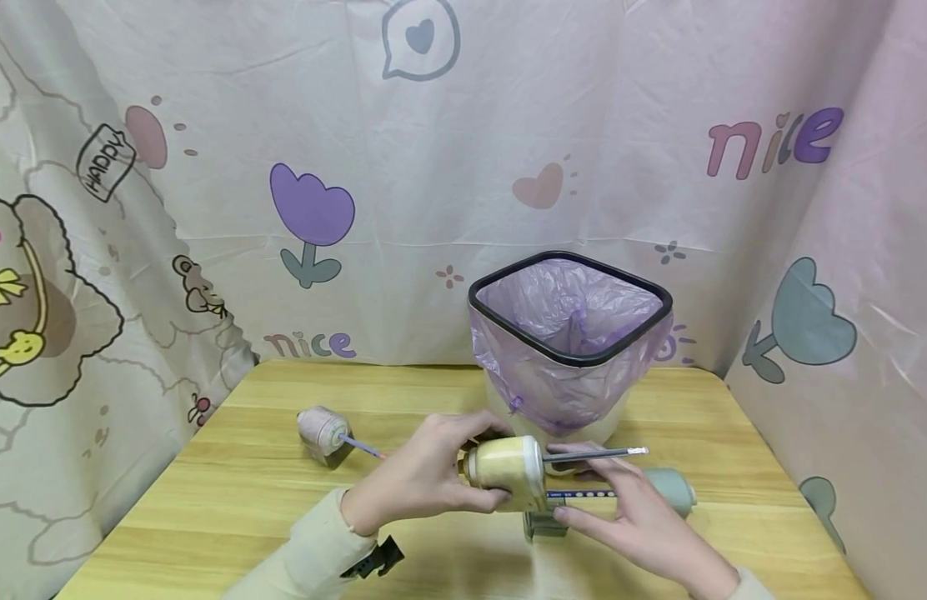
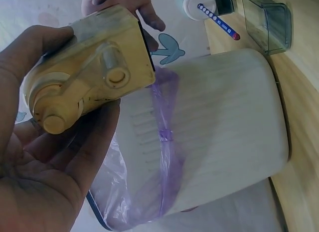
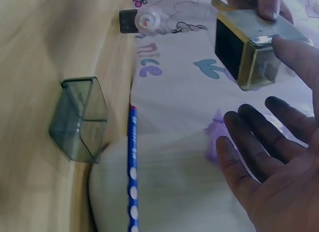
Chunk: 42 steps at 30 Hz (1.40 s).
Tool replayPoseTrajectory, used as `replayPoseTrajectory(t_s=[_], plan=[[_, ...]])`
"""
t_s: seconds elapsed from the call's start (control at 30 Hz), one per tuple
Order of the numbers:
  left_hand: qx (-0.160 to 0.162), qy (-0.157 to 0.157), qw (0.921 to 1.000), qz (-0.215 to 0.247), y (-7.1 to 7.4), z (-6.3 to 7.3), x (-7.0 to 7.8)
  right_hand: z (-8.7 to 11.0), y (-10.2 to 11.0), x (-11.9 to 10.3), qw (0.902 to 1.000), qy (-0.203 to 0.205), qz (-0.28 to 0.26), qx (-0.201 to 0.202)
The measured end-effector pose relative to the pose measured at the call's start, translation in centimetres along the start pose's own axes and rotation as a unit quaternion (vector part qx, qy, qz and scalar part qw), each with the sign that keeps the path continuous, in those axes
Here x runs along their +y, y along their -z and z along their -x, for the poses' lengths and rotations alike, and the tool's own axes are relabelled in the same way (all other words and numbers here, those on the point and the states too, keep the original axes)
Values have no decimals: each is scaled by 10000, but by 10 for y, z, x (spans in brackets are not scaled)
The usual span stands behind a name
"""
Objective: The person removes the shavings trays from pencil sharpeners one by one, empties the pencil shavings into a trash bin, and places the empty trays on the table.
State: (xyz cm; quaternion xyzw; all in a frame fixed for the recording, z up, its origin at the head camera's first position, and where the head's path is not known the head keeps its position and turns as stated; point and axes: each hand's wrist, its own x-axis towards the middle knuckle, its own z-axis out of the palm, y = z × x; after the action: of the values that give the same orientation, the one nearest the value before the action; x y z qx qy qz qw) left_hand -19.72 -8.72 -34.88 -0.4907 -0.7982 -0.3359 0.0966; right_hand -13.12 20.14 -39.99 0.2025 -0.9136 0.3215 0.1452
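Head view: in front of the bin [image 1: 581, 361], the left hand [image 1: 433, 471] grips the yellow sharpener [image 1: 506, 468], a dark pencil [image 1: 591, 455] stuck in it; the right hand [image 1: 630, 515], fingers spread, holds nothing. This looks like readying the sharpener for emptying; the next move likely calls for the right hand's grasp. The curtain [image 1: 418, 167] reads "nice" either side of the bin, "HAPPY" far left; the blue pencil's [image 3: 132, 152] lettering is too small.

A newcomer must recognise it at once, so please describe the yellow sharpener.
Find the bin on the table. In front of it, the left hand grips the yellow sharpener. Unlike the pinkish sharpener and the green sharpener, it is held up, a dark pencil in it.
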Motion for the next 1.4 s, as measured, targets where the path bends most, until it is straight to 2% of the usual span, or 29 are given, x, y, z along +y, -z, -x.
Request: replayPoseTrajectory(t_s=[0.13,0.33,0.77,1.07,1.2,1.4], plan=[[-12,-155,9999,-32,-1,-2,-1,-3,-7,3,9988,328,-355,-41],[-87,-227,9997,-22,-1,-4,2,-4,-13,5,9940,524,-944,-190],[-226,-296,9993,-52,-1,-7,6,-2,-23,3,9921,451,-1167,-23],[-146,-369,9992,13,-3,-7,6,-3,-28,4,9762,357,-2135,-164],[-118,-404,9991,-15,-3,-6,5,-4,-29,3,9724,364,-2300,-173],[-169,-413,9990,-61,-3,-6,6,-4,-31,3,9724,446,-2287,-109]])
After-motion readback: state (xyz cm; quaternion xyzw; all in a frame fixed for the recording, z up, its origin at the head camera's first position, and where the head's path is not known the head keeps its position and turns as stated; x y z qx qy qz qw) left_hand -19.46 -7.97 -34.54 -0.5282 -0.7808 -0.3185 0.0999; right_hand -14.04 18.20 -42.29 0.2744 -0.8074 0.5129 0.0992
